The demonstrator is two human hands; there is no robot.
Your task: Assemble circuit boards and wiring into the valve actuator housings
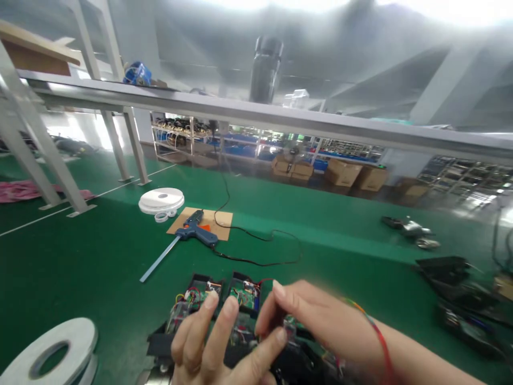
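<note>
Several black plastic housings with green circuit boards and thin coloured wires sit in front of me; one housing (243,292) stands at the middle, another (204,290) to its left. My left hand (224,347) lies over the nearer black parts with fingers apart, its thumb pointing right toward my other hand. Bent inward, my right hand (308,310) has thumb and fingers close together above a wired part just right of the left thumb. Whatever is between those fingers is hidden. A red band circles the right wrist.
A blue-grey glue gun (196,230) with a long glue stick lies on cardboard (225,220), its black cord trailing right. White tape rolls (162,199) sit behind it; a larger roll (76,342) is front left. Black parts (452,283) lie right. A shelf beam (240,108) crosses above.
</note>
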